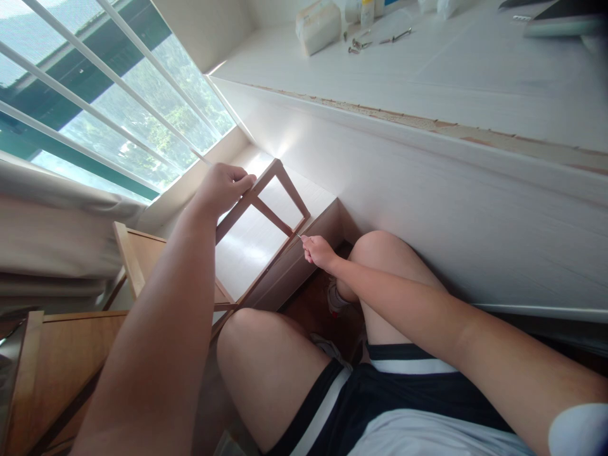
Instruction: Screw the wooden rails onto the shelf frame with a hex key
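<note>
I sit with my knees up beside a white desk. My left hand (pixel 222 187) is closed round the upper rail of a light wooden frame (pixel 277 215) and holds it tilted up. My right hand (pixel 319 251) is pinched on a thin metal tool or screw at the frame's lower right corner; it is too small to name. The frame's lower end disappears behind my left arm and knee.
A white desk (pixel 427 82) runs along the right, with a pale box (pixel 318 26), loose screws (pixel 358 44) and a metal tool on top. A barred window (pixel 104 101) is at the left. More wooden panels (pixel 66 361) lie at the lower left.
</note>
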The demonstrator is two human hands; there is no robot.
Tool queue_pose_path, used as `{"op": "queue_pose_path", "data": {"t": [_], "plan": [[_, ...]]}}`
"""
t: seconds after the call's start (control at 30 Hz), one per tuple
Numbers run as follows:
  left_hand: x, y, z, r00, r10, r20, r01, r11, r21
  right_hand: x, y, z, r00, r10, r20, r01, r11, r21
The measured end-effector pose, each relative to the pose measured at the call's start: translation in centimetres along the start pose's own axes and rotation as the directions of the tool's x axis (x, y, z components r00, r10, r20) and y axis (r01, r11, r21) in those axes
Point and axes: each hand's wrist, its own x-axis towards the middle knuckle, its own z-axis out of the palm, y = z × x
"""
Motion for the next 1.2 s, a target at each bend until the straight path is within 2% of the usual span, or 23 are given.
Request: {"op": "queue_pose_path", "data": {"t": [0.1, 0.17, 0.23, 0.3, 0.37, 0.43, 0.5, 0.57, 0.6, 0.77, 0.87, 0.97, 1.1, 1.2], "plan": [[0.0, 0.0, 0.0, 1.000, 0.001, -0.001, -0.001, 1.000, -0.004, -0.1, -0.1, -0.5, 0.997, -0.022, -0.076, 0.010, 0.988, -0.156], [0.0, 0.0, 0.0, 1.000, 0.001, -0.004, -0.001, 1.000, -0.001, -0.3, -0.4, -0.7, 0.991, -0.063, -0.120, 0.017, 0.935, -0.354], [0.0, 0.1, 0.0, 1.000, 0.003, -0.007, -0.003, 1.000, 0.002, -0.6, -0.8, -0.7, 0.986, -0.122, -0.115, 0.026, 0.790, -0.612], [0.0, 0.2, 0.0, 1.000, 0.002, -0.006, -0.002, 1.000, 0.006, -0.9, -1.2, -0.7, 0.984, -0.164, -0.075, 0.042, 0.612, -0.790], [-0.1, 0.4, -0.1, 1.000, -0.004, -0.003, 0.004, 1.000, 0.009, -1.0, -1.3, -0.5, 0.983, -0.175, -0.052, 0.051, 0.539, -0.841], [-0.1, 0.5, -0.1, 1.000, -0.010, -0.001, 0.010, 1.000, 0.008, -0.9, -1.2, -0.5, 0.985, -0.166, -0.052, 0.050, 0.556, -0.830], [-0.2, 0.6, -0.1, 1.000, -0.013, -0.003, 0.013, 1.000, 0.005, -0.8, -0.9, -0.5, 0.989, -0.130, -0.075, 0.039, 0.703, -0.710], [-0.2, 0.6, -0.1, 1.000, -0.015, -0.004, 0.015, 1.000, 0.006, -0.5, -0.5, -0.5, 0.993, -0.081, -0.090, 0.025, 0.862, -0.506], [-0.2, 0.5, -0.1, 1.000, -0.015, -0.001, 0.015, 1.000, 0.006, -0.3, -0.4, -0.4, 0.994, -0.060, -0.087, 0.020, 0.914, -0.406], [0.0, 0.2, -0.1, 1.000, -0.011, 0.009, 0.011, 1.000, -0.010, 0.0, -0.2, 0.1, 0.999, 0.034, 0.014, -0.032, 0.997, -0.069], [0.1, 0.2, -0.1, 1.000, -0.017, 0.017, 0.017, 1.000, -0.022, -0.2, -0.4, 0.3, 0.988, 0.106, 0.115, -0.124, 0.979, 0.163], [0.0, 0.2, -0.2, 1.000, -0.018, 0.024, 0.018, 1.000, -0.013, -0.3, -0.6, 0.1, 0.955, 0.156, 0.251, -0.239, 0.907, 0.346], [0.0, 0.2, -0.1, 1.000, 0.002, 0.024, -0.002, 1.000, 0.006, -0.2, -0.8, -0.6, 0.894, 0.178, 0.412, -0.382, 0.783, 0.491], [0.1, 0.1, -0.1, 1.000, 0.002, 0.009, -0.002, 1.000, 0.007, -0.2, -1.1, -0.9, 0.857, 0.184, 0.481, -0.459, 0.699, 0.549]]}}
